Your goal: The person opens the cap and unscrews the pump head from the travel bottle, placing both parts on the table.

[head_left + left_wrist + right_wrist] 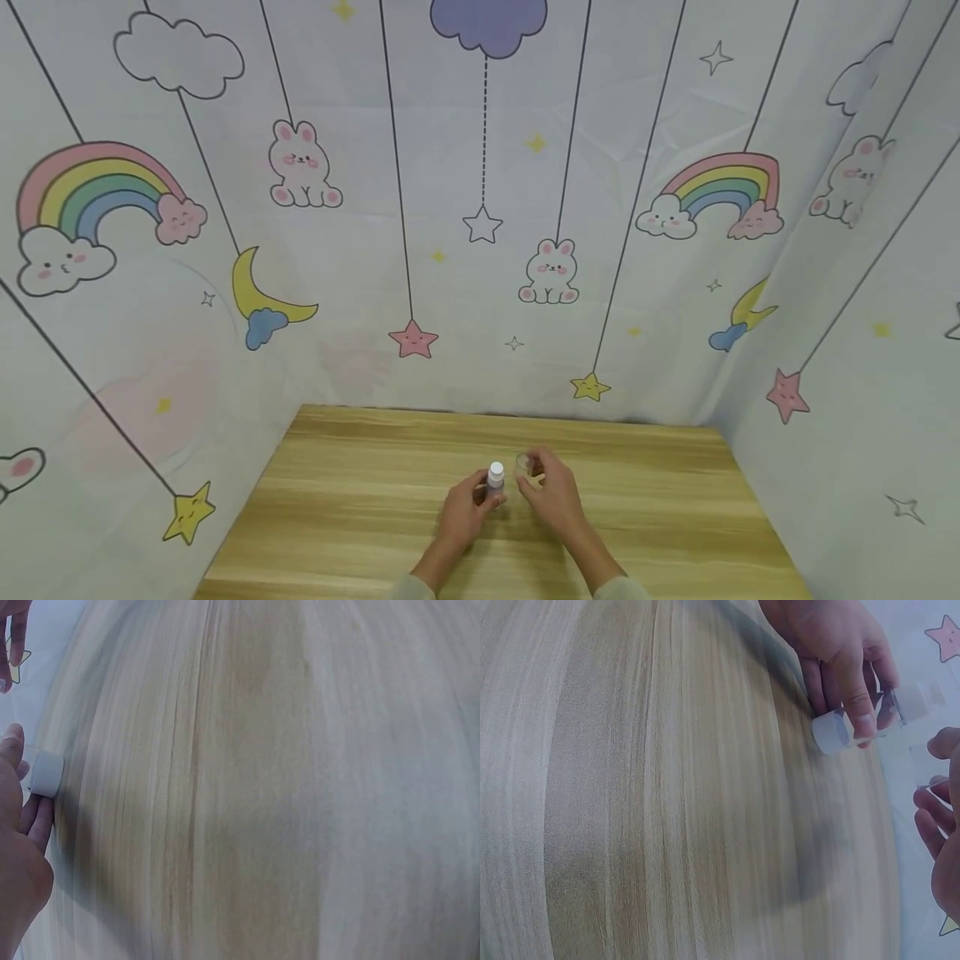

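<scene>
A small bottle (pixel 496 477) with a white top stands roughly upright in my left hand (pixel 461 510), thumb and fingers curled round its body. In the right wrist view the bottle's white base (pixel 831 733) and clear middle show beside the left hand's fingers. My right hand (pixel 558 496) pinches a clear, see-through cap (pixel 522 463) just to the right of the bottle. Cap and bottle are apart. The left wrist view catches only the bottle's white end (pixel 47 774) at its left edge, and part of the right hand (pixel 13 637) above.
A wood-grain table (pixel 360 483) lies under both hands. White cloth walls (pixel 480 367) printed with stars, rabbits and rainbows rise behind the table and at both sides.
</scene>
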A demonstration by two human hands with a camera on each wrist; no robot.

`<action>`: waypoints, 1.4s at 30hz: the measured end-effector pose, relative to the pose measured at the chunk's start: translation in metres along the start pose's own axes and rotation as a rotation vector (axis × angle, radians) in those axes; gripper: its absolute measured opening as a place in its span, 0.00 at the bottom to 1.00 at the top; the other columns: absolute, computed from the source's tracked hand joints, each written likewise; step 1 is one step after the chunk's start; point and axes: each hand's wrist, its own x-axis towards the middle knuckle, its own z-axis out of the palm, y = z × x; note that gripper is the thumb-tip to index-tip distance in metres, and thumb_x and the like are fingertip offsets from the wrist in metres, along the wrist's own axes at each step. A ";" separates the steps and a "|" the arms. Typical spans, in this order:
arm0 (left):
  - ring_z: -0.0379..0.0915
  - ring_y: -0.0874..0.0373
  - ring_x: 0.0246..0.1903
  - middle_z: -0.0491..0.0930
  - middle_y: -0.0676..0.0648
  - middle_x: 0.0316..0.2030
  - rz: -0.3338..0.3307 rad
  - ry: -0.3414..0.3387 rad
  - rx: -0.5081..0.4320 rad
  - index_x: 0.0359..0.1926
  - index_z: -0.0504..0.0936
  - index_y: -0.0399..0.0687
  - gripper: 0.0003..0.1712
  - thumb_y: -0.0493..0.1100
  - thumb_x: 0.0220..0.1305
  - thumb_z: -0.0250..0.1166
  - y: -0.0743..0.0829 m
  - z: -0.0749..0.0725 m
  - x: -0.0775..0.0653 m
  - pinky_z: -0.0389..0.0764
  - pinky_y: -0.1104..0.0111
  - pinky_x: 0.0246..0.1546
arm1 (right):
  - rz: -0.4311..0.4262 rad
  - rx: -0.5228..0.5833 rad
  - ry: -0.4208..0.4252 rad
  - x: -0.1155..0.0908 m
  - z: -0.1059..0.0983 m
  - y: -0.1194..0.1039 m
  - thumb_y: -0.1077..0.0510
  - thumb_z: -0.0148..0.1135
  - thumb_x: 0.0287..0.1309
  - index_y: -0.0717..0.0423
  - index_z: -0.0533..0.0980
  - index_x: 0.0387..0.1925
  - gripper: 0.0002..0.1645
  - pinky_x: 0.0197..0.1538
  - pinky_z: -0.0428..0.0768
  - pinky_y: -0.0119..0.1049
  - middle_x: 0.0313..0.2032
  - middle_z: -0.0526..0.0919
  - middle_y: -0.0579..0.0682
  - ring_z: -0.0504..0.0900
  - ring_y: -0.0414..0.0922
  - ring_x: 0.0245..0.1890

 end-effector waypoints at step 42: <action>0.85 0.36 0.53 0.84 0.31 0.57 -0.006 0.039 0.058 0.63 0.81 0.38 0.26 0.39 0.67 0.74 0.005 0.004 -0.002 0.88 0.58 0.51 | -0.023 -0.002 0.048 -0.012 0.006 0.008 0.63 0.78 0.57 0.57 0.80 0.51 0.21 0.39 0.85 0.39 0.36 0.83 0.49 0.84 0.46 0.39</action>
